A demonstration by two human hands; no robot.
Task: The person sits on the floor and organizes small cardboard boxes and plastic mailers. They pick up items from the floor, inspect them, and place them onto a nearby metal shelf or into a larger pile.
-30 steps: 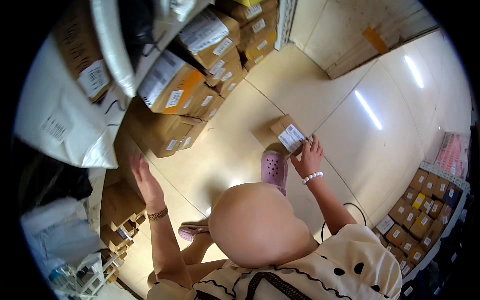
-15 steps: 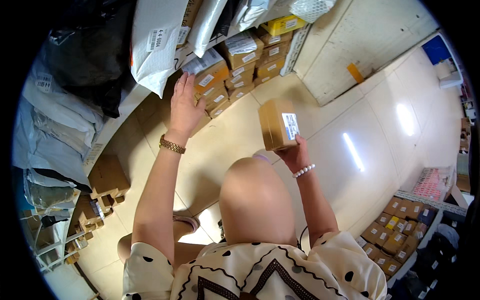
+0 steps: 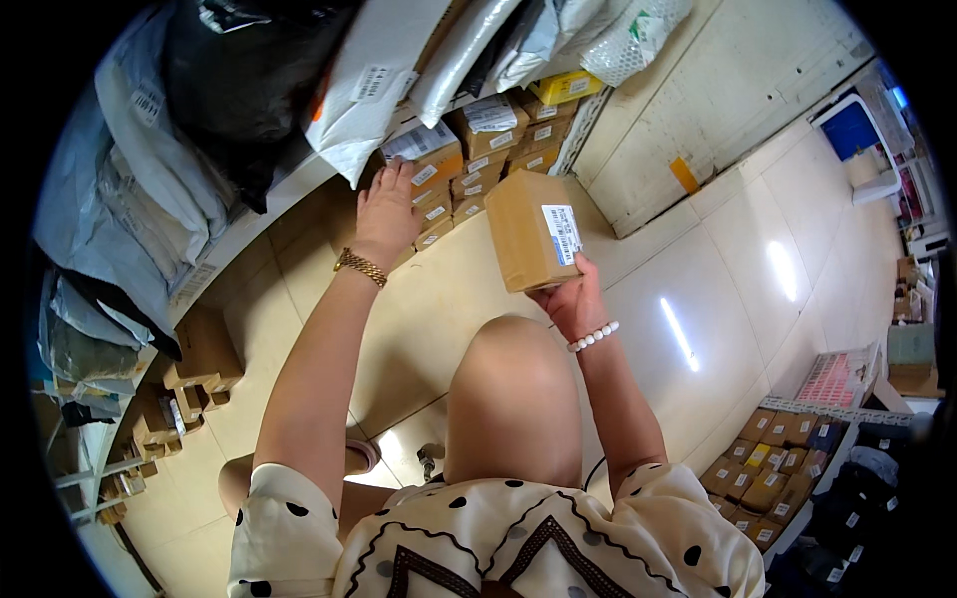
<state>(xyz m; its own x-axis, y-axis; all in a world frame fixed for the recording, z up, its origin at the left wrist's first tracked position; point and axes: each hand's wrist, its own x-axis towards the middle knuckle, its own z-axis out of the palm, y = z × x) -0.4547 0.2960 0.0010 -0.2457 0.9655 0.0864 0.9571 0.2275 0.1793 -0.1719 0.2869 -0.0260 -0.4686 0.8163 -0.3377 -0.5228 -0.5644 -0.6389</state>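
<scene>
A brown cardboard box (image 3: 520,239) with a white label sits in my right hand (image 3: 570,301), whose fingers grip its lower right end. It is held in the air over the tiled floor. My left hand (image 3: 389,217) reaches forward, fingers stretched out and apart, holding nothing. Its fingertips are at the near side of a labelled cardboard box (image 3: 435,164) on top of a stack; whether they touch it I cannot tell. More stacked cardboard boxes (image 3: 485,179) stand just right of that one, under the shelf.
White and grey mailing bags (image 3: 354,110) overhang the shelf edge (image 3: 269,199) above my left hand. A yellow box (image 3: 566,88) lies on the right stack, beside a pale panel (image 3: 688,90). Behind on the right stands a bin of small boxes (image 3: 768,488); cartons (image 3: 204,349) sit at left.
My right hand has brought the held box slightly left and upward, closer to the stacks. My left hand has shifted a little, staying by the same stacked box. The view has turned slightly.
</scene>
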